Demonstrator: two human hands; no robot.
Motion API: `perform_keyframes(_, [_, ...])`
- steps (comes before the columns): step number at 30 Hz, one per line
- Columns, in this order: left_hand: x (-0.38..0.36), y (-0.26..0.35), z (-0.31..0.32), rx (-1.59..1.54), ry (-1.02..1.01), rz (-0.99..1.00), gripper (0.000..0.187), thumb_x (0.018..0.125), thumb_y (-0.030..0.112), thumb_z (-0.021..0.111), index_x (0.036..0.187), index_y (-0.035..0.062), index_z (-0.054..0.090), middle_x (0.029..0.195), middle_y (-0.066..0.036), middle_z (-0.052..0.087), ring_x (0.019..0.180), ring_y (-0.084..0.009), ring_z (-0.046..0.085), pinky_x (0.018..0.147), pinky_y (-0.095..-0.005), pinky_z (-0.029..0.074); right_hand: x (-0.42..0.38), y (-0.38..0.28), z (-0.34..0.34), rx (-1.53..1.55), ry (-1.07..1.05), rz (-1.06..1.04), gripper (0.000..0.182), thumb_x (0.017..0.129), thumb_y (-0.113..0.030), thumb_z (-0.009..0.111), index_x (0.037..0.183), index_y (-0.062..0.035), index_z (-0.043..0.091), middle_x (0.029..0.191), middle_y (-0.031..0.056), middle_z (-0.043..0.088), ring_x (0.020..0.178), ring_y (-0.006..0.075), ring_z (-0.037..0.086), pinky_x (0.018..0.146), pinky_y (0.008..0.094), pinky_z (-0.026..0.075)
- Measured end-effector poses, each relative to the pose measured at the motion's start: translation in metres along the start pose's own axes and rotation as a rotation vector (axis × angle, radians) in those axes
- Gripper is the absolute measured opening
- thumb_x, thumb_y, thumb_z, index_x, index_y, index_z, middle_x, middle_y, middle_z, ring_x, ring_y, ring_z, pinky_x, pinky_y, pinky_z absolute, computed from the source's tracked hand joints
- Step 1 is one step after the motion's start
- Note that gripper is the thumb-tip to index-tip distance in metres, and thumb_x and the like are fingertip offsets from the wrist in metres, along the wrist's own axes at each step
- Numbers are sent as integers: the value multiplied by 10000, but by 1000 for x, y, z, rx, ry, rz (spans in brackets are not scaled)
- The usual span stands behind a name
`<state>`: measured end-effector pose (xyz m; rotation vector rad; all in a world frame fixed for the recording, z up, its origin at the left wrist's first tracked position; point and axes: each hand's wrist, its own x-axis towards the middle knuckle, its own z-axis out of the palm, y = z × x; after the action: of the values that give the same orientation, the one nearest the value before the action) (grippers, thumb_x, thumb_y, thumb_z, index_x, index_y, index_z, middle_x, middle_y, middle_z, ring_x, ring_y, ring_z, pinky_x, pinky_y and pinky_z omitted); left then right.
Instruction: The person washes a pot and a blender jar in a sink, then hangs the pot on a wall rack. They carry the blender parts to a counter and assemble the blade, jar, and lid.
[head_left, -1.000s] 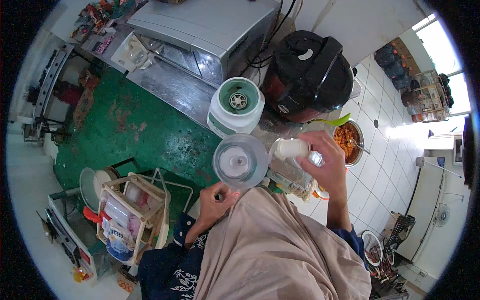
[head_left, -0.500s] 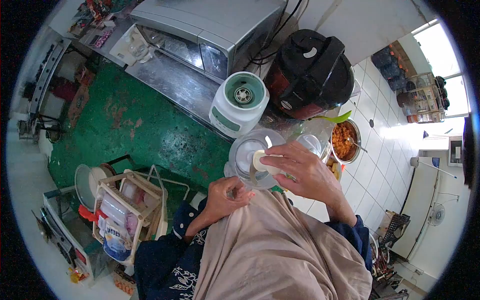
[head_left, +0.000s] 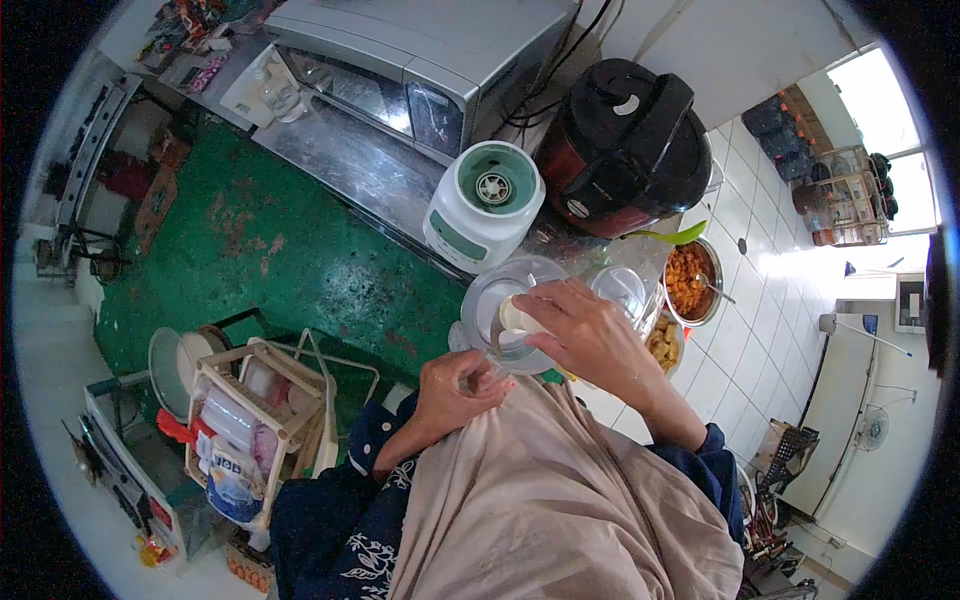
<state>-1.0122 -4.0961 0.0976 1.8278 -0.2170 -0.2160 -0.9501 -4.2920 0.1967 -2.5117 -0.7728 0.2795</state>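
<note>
A clear, round-mouthed jar [head_left: 535, 271] is in front of me, close to my body. My left hand [head_left: 452, 395] is curled at its near left side, with a clear, shiny part showing inside the loop of the fingers. Over the jar's mouth, my right hand [head_left: 590, 335] grips a small cream-coloured rounded piece [head_left: 515, 318] from above, tilted toward the left. A thin greyish-brown strip [head_left: 497, 332] runs down from this piece into the jar's mouth; its kind is unclear. Just beyond the jar stands a white blender base [head_left: 478, 232] with an uncovered green socket on top.
Behind the base are a black and red rice cooker [head_left: 625, 150] and a silver oven [head_left: 430, 50]. On the right sit a metal bowl of orange-red food [head_left: 690, 280] with a spoon, a clear lid [head_left: 620, 290] and yellowish pieces [head_left: 662, 340]. A wooden rack [head_left: 255, 410] stands lower left.
My right hand has moved slightly left and down over the jar, tilting the cream piece further. More of the clear lid and yellowish pieces shows. My left hand stays almost still.
</note>
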Motion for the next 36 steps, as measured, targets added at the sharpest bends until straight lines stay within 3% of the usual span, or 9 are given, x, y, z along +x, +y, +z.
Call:
perform_keyframes(5, [-1,-6,-3,-7,6,14,304,654,157,775,609,36,500,548,-48,514,465,-111,487,457,-266,409,6,15,14,48,73,-179,384,730,-184,682,1078,-46,595,1068,104,592,983,275,554,824,370,471])
perform_keyframes(14, [4,-10,-7,1,-1,49,280,636,136,774,616,35,513,567,-53,534,477,-125,500,469,-263,409,8,16,10,160,-8,-20,479,717,-217,683,1138,-25,560,1080,131,569,1023,303,528,870,382,443])
perform_keyframes(17, [3,-13,-10,-17,8,86,268,627,134,770,620,31,522,576,-54,541,497,-135,519,484,-265,412,8,10,4,99,308,-74,384,737,-179,695,1079,-30,602,1031,114,617,917,269,584,810,342,470])
perform_keyframes(22, [-3,-33,-24,-202,6,101,254,652,186,751,668,8,571,593,-61,561,540,-131,541,520,-260,415,-26,69,0,206,709,332,183,797,-108,653,965,-34,648,871,106,617,765,222,603,699,312,469])
perform_keyframes(25, [-5,-28,-34,-296,-6,10,273,671,213,743,724,-16,604,613,-57,578,571,-115,544,540,-249,413,-54,115,14,216,642,568,175,807,-93,636,965,-17,641,862,98,610,732,189,602,686,319,473])
perform_keyframes(28, [-8,-31,-40,-456,-17,-15,289,671,201,748,781,-35,622,626,-49,585,594,-109,550,561,-248,420,-87,145,28,107,504,673,174,822,-112,619,975,-29,640,879,93,616,711,185,607,666,310,474])
perform_keyframes(32, [-20,-27,-49,-638,21,-137,353,690,224,754,875,-43,616,686,-58,593,597,-118,550,592,-259,443,-122,173,43,81,470,762,184,833,-142,602,986,-47,642,907,91,622,729,202,623,653,299,479])
perform_keyframes(35, [-24,-26,-57,-619,71,31,441,699,289,760,933,-43,590,687,-60,582,596,-134,555,542,-263,446,-139,182,42,88,472,742,183,826,-114,587,993,-61,640,915,96,620,722,217,630,663,321,489])
perform_keyframes(36, [-26,-23,-61,-651,95,26,475,698,307,759,964,-38,571,673,-54,569,592,-140,554,520,-262,443,-145,188,46,167,444,769,228,795,-79,603,1022,-73,626,967,109,605,796,242,622,701,339,493])
